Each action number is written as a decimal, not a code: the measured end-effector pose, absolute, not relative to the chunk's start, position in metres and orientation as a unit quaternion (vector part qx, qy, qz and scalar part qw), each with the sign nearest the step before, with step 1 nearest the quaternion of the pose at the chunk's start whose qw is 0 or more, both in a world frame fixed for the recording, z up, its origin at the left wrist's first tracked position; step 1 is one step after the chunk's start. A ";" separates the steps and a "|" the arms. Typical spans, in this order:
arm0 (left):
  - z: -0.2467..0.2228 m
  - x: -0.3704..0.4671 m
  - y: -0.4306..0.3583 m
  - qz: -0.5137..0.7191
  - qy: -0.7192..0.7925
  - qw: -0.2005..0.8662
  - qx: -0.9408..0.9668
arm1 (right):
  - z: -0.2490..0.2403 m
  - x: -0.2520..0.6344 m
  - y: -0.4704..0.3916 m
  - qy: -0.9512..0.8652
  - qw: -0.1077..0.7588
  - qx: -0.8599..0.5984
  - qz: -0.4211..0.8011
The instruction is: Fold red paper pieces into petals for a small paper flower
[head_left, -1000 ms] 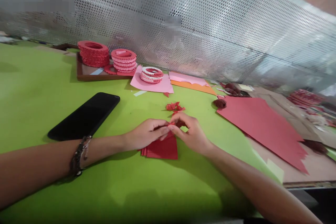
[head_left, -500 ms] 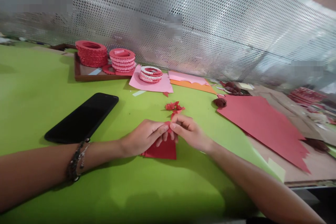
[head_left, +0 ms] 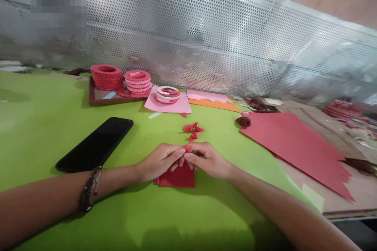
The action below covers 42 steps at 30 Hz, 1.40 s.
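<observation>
My left hand [head_left: 159, 160] and my right hand [head_left: 206, 159] meet fingertip to fingertip over a small stack of red paper squares [head_left: 178, 176] on the green table [head_left: 44, 121]. Between the fingertips both hands pinch a small red paper piece [head_left: 186, 149]. Just beyond the hands lie a few small folded red paper bits [head_left: 193, 129]. A dark beaded bracelet [head_left: 88, 190] circles my left wrist.
A black phone [head_left: 96, 144] lies left of the hands. At the back a brown tray [head_left: 101, 96] holds stacks of red and pink paper rings [head_left: 107, 76]; more rings [head_left: 167, 94] sit on pink paper. A big red sheet [head_left: 294, 145] lies right. A perforated metal screen [head_left: 206, 39] closes the far side.
My head tilted up, so everything sits lower in view. My right hand's fingers drew closer to the left fingertips; both keep pinching the small red piece over the stack.
</observation>
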<state>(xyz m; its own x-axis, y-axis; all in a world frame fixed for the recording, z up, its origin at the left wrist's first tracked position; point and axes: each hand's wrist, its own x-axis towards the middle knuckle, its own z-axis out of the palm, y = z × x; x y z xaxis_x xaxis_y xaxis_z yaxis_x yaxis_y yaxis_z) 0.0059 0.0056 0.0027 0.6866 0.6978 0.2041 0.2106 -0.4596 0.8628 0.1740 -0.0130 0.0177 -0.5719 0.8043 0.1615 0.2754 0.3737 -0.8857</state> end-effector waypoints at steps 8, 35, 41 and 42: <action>0.013 0.003 -0.001 0.288 0.326 0.373 0.820 | 0.027 0.199 0.010 -0.747 0.325 -0.502 0.288; 0.029 -0.186 0.034 -0.102 0.592 0.167 0.782 | 0.024 0.198 0.009 -0.857 0.202 -0.468 0.070; 0.029 -0.185 0.027 -0.075 0.596 0.155 0.784 | 0.022 0.203 0.013 -0.867 0.187 -0.455 0.073; 0.029 -0.185 0.025 -0.062 0.597 0.150 0.786 | 0.022 0.203 0.013 -0.869 0.184 -0.453 0.073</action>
